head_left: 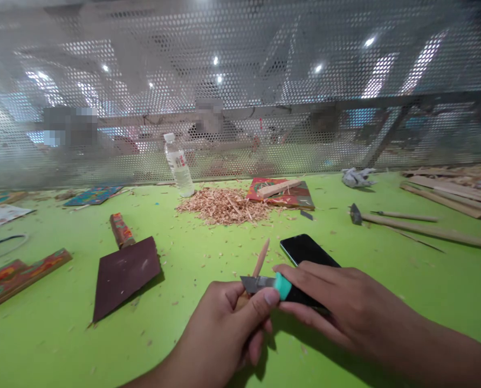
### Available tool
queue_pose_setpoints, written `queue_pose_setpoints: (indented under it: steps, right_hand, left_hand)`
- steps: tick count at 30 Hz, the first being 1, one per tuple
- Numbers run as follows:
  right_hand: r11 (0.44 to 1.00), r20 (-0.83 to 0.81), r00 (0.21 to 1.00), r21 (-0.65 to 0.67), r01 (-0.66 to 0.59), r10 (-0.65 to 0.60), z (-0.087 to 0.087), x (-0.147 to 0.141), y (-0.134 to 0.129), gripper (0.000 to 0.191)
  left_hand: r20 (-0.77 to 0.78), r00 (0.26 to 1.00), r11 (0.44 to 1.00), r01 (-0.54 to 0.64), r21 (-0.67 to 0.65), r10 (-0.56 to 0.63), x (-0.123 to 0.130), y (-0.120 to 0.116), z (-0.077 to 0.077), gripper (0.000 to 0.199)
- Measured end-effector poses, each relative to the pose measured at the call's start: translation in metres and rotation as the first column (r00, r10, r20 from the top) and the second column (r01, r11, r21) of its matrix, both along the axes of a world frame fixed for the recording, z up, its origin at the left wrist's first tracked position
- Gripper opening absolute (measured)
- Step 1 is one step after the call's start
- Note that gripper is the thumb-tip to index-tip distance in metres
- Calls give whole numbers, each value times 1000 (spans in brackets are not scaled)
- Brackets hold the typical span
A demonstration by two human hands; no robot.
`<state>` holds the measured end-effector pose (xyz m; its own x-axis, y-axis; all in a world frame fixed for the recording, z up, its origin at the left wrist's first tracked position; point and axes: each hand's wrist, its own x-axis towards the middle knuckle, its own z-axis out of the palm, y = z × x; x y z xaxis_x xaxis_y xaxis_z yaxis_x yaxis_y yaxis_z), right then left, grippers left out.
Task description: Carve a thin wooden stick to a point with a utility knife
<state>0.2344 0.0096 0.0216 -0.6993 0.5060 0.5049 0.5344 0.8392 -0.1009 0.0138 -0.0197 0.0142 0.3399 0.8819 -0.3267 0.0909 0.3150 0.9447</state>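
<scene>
My left hand (234,323) is closed around a thin wooden stick (261,257), whose pointed end sticks up and away from me. In my right hand (337,302) is a utility knife (283,286) with a teal and black handle. The knife's blade lies across the stick just above my left fingers, and my left thumb rests against the blade's back near the handle. A black phone (307,249) lies flat just beyond my right hand, which partly covers it in view.
Wood shavings (224,206) are heaped beside a water bottle (179,167). Dark sandpaper (127,277) and painted wood pieces (22,277) lie left. A painted board (301,195), hammer (418,226), crumpled paper (357,178) and wood strips (451,199) are right. Perforated metal screen (256,70) stands behind.
</scene>
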Motion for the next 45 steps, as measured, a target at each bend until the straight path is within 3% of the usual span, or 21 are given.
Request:
queue_pose_setpoints:
  steps: [9, 16, 24, 30, 37, 43, 45]
  right_hand:
    - [993, -8, 996, 79, 90, -90, -1, -5, -7, 41]
    - [924, -105, 947, 211, 318, -302, 10, 17, 14, 37]
    - [990, -20, 991, 35, 136, -135, 1, 13, 10, 36]
    - [994, -28, 999, -109, -23, 20, 1, 3, 5, 34]
    - [995, -4, 997, 57, 78, -78, -3, -1, -1, 40]
    - [960, -81, 963, 93, 265, -257, 8, 13, 14, 39]
    - [957, -109, 959, 99, 272, -262, 9, 17, 18, 35]
  left_hand:
    - [-51, 997, 998, -57, -31, 55, 2, 1, 1, 63]
    - [-51, 997, 994, -70, -86, 65, 3, -1, -3, 64]
    - [-26, 998, 997, -51, -56, 50, 1, -1, -4, 56]
    - [-60, 997, 999, -45, -20, 43, 2, -2, 1, 61]
    - [-78, 995, 997, -65, -37, 62, 3, 1, 0, 65]
    - [-88, 994, 994, -73, -83, 66, 4, -1, -2, 68]
    - [-78, 995, 993, -73, -90, 66, 4, -1, -2, 66]
